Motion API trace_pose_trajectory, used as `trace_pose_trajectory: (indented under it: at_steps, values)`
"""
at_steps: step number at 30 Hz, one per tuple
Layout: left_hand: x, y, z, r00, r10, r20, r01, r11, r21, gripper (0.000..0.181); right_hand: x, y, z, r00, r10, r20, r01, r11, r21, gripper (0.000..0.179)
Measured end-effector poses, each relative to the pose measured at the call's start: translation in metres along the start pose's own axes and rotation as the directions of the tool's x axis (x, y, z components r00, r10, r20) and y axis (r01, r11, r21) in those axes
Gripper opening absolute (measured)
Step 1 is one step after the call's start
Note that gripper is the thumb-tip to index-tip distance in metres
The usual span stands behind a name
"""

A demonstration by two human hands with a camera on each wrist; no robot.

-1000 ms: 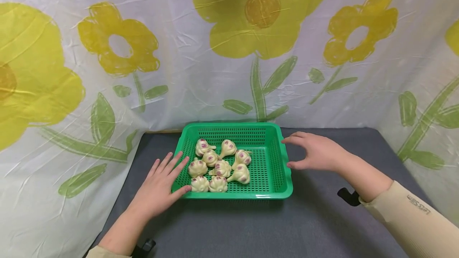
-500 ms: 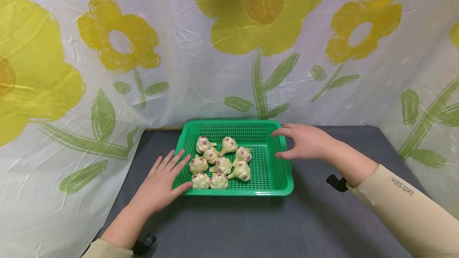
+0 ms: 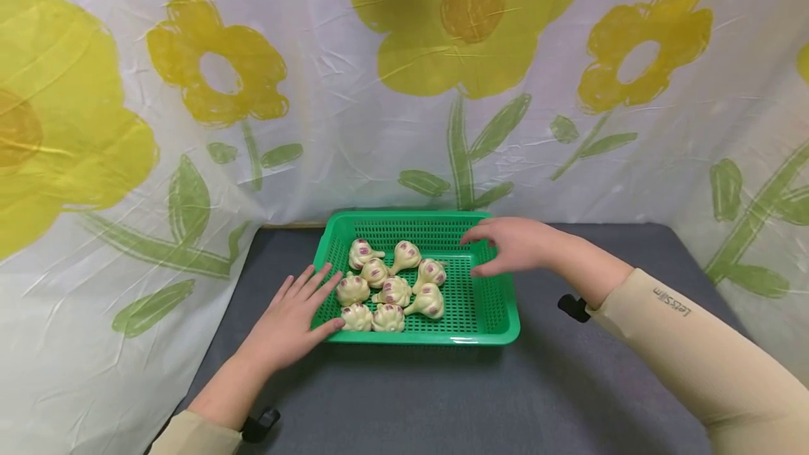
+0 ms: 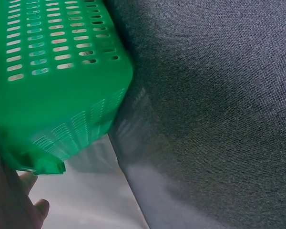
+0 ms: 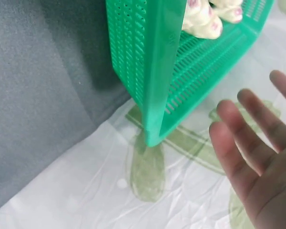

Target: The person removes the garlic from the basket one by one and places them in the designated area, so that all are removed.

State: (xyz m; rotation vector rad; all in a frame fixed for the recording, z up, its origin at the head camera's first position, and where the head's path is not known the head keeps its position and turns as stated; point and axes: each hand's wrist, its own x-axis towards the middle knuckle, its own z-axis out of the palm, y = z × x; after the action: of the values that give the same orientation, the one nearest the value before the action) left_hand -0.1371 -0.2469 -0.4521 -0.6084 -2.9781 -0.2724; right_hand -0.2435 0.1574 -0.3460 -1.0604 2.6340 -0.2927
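Note:
A green plastic basket [image 3: 436, 339] with slotted walls stands on the dark table. Several garlic bulbs [image 3: 395, 291], pale with purple marks, lie in its left and middle part. My left hand [image 3: 287, 321] rests at the basket's left rim with fingers spread, the thumb at the front left corner. Over the right end of the basket hovers my right hand [image 3: 515, 246], its fingers loosely bent and holding nothing. In the right wrist view the right hand [image 5: 260, 152] shows extended fingers above the basket's rim [image 5: 162, 71].
Behind the table [image 3: 607, 343] hangs a white sheet [image 3: 354, 153] printed with yellow flowers, and it also covers both sides. Each wrist carries a black strap, such as the right strap [image 3: 574, 307].
My right hand has moved left from beside the basket's right rim to over the inside of the basket. The left hand stays at the left rim.

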Motion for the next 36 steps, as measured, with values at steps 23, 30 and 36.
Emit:
trace_pose_trajectory:
  at_steps: [23, 30, 36]
  values:
    - [0.0, -0.001, 0.006, 0.999, -0.01, 0.033, 0.011, 1.0, -0.028, 0.081, 0.055, -0.033, 0.001, 0.975, -0.047, 0.217, 0.055, 0.998, -0.029, 0.051]
    - [0.001, -0.002, 0.006, 0.999, -0.01, 0.038, 0.01, 1.0, -0.017, 0.088, 0.074, -0.039, 0.011, 0.956, -0.021, 0.291, 0.031, 0.999, -0.029, 0.049]
    - [0.002, -0.001, 0.004, 0.999, -0.012, 0.047, 0.013, 1.0, -0.018, 0.089, 0.088, -0.042, 0.023, 0.934, 0.022, 0.357, -0.002, 0.998, -0.057, 0.047]
